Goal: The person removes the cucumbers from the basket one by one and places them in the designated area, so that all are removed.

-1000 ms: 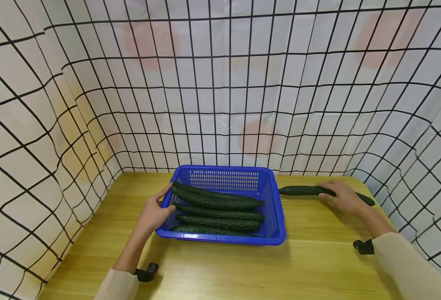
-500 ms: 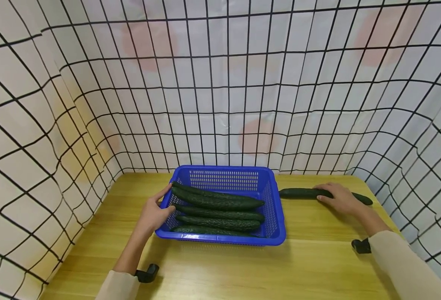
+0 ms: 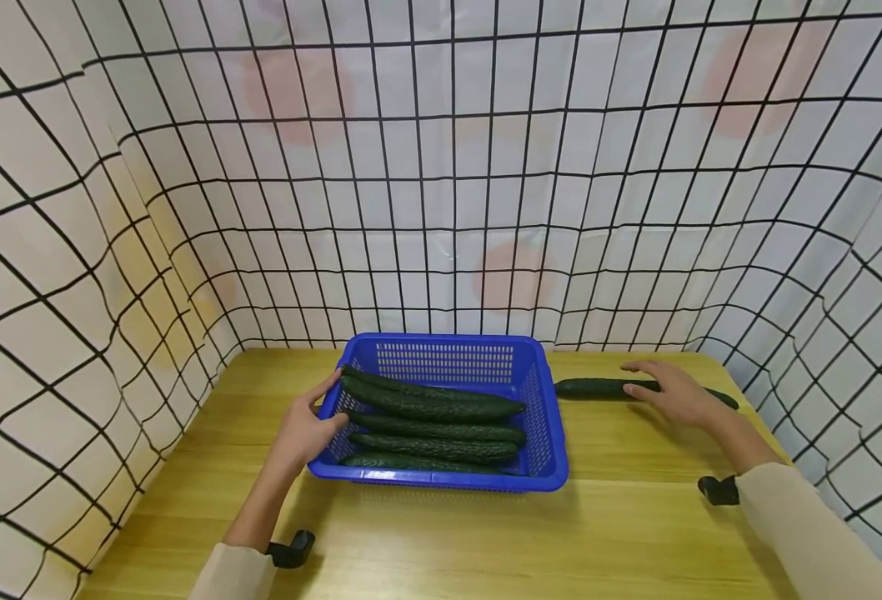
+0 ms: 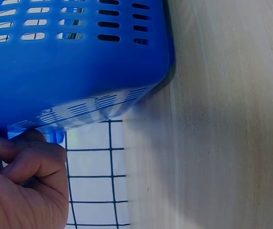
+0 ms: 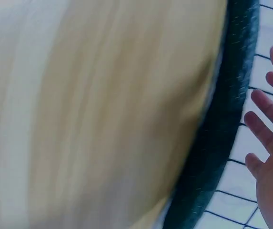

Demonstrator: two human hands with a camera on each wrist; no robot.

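Note:
My left hand (image 3: pixel 304 427) grips the left rim of a blue perforated plastic basket (image 3: pixel 448 477). In the left wrist view its fingers curl around the edge of the basket wall (image 4: pixel 79 67). Several dark green cucumbers (image 3: pixel 437 405) lie side by side in the basket, lengthwise from left to right. To the right of the basket, one more cucumber (image 3: pixel 594 388) lies on the table. Over it is my right hand (image 3: pixel 677 397), fingers extended. The right wrist view shows this hand's fingers spread, with a gap between them and the cucumber (image 5: pixel 222 105).
The yellow wooden table (image 3: pixel 441 542) runs under the basket and the lone cucumber. White sheeting with a black grid net (image 3: pixel 456 175) encloses the table at the back and both sides. Each wrist wears a small black camera mount (image 3: pixel 719 491).
My right hand drew the cucumber slightly toward the basket, then let go, and its fingers straightened and lifted off. The left hand stayed on the basket rim.

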